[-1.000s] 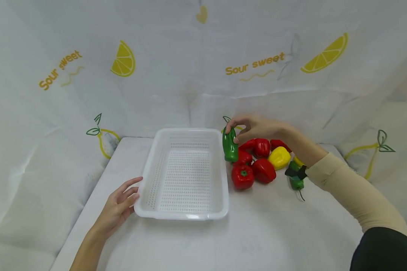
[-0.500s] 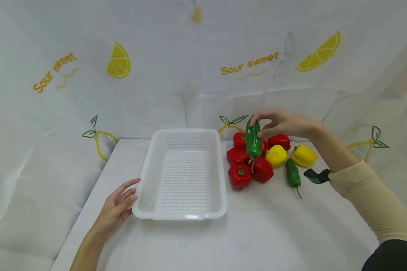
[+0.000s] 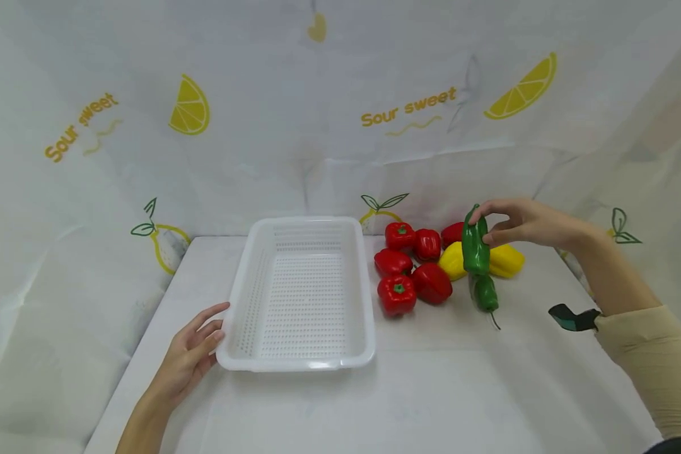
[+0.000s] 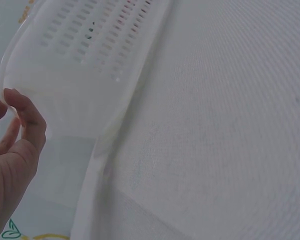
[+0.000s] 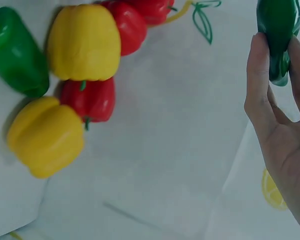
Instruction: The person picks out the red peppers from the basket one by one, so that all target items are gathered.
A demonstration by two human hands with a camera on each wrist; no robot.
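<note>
My right hand (image 3: 530, 222) pinches a green pepper (image 3: 476, 249) near its upper end, between thumb and fingers. The pepper hangs above another green pepper (image 3: 485, 293), which has a thin stem. The right wrist view shows part of the held green pepper (image 5: 279, 30) at the top edge of the picture. On the left, my left hand (image 3: 188, 359) touches the rim of a white perforated basket (image 3: 370, 315) with relaxed fingertips. In the left wrist view, the left hand's thumb (image 4: 32, 122) meets the basket's rim.
Several red bell peppers (image 3: 397, 295) lie right of the basket. Two yellow bell peppers (image 3: 505, 260) lie behind the green ones. A white cloth with lemon prints (image 3: 190, 107) hangs behind the white table (image 3: 431, 397).
My right hand has carried the green pepper rightward, from beside the basket's rim to above the other green pepper. The left hand stays at the basket. The head view has shifted slightly.
</note>
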